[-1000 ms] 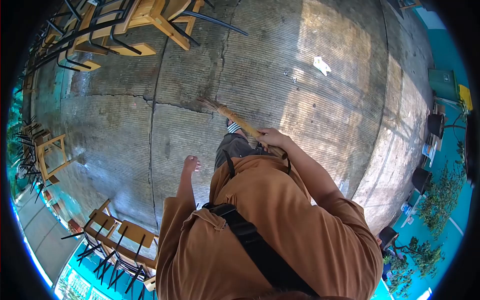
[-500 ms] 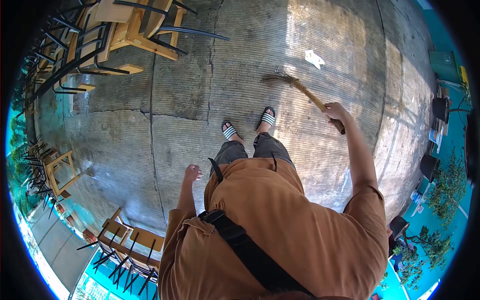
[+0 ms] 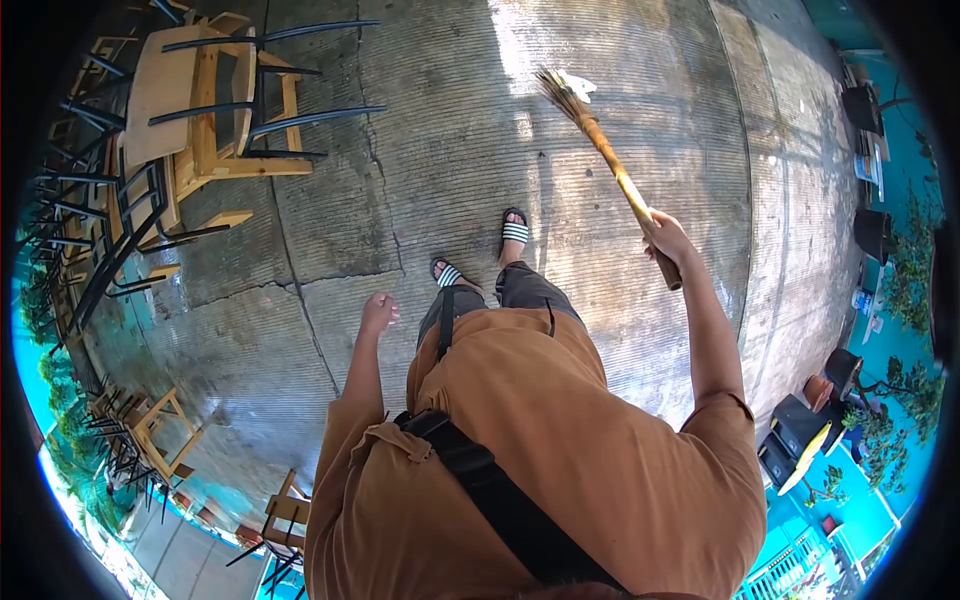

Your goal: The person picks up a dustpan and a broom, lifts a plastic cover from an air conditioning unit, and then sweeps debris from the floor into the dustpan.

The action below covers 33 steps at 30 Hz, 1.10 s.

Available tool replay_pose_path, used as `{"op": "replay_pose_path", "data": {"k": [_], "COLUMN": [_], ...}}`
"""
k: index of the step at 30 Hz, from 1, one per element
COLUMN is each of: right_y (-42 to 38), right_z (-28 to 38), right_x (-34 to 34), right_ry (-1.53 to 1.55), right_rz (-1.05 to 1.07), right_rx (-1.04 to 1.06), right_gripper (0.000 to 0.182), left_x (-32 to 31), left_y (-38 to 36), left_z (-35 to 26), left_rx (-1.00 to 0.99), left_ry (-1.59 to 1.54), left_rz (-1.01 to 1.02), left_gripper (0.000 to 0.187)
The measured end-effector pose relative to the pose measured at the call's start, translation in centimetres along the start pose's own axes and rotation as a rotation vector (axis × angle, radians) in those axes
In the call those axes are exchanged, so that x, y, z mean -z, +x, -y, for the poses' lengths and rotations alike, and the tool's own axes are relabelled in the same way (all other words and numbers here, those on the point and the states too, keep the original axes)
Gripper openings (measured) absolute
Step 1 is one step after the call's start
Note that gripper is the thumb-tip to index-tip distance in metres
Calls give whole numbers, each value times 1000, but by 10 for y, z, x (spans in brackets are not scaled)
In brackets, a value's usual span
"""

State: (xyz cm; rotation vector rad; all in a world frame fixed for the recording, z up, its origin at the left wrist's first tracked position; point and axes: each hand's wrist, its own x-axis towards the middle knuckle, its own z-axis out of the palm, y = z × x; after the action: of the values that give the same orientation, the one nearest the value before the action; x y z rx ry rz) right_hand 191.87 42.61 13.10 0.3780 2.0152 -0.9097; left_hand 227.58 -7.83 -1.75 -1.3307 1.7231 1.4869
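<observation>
My right hand (image 3: 668,240) is closed round the handle of a stick broom (image 3: 620,175), near its lower end. The bristles point up and to the left, their tips beside a crumpled white scrap (image 3: 578,86) on the concrete floor, which they partly overlap. My left hand (image 3: 378,312) hangs at my left side, away from the broom, with its fingers curled; whether anything small is inside them is hidden.
Stacked wooden tables and chairs (image 3: 205,120) with black metal legs stand at the upper left. More chairs (image 3: 165,432) are at the lower left. Black pots (image 3: 872,235) and plants (image 3: 905,400) line the turquoise wall at the right.
The broom head has swung upward to the white scrap, and the handle is steeper. My left hand has risen a little. The view has turned, and my feet have shifted in a step.
</observation>
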Motion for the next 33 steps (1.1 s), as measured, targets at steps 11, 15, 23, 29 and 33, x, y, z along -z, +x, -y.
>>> {"op": "replay_pose_path", "data": {"k": [11,15,23,29,33], "right_y": [-94,-62,26,57,81], "right_z": [-135,-184,-197,-104,-17], "right_x": [-37,-44,-64,-101,-131], "right_ry": [946,1071,1556,1577,1532], "right_rz": [-118,-232,-82,-160,-179], "right_rx": [-413,-578,-719,-718,-662], "right_gripper": [21,14,11,13,14], "left_x": [-18,-12,3,38,74], "left_y": [39,26,40,99,147], "left_z": [-3,-23,-124,-162,-217], "left_rx": [70,178,9,7,81], "left_ry": [124,175,108,199,286], "left_rz": [149,94,4,106,179], "left_gripper": [25,25,23,23,21]}}
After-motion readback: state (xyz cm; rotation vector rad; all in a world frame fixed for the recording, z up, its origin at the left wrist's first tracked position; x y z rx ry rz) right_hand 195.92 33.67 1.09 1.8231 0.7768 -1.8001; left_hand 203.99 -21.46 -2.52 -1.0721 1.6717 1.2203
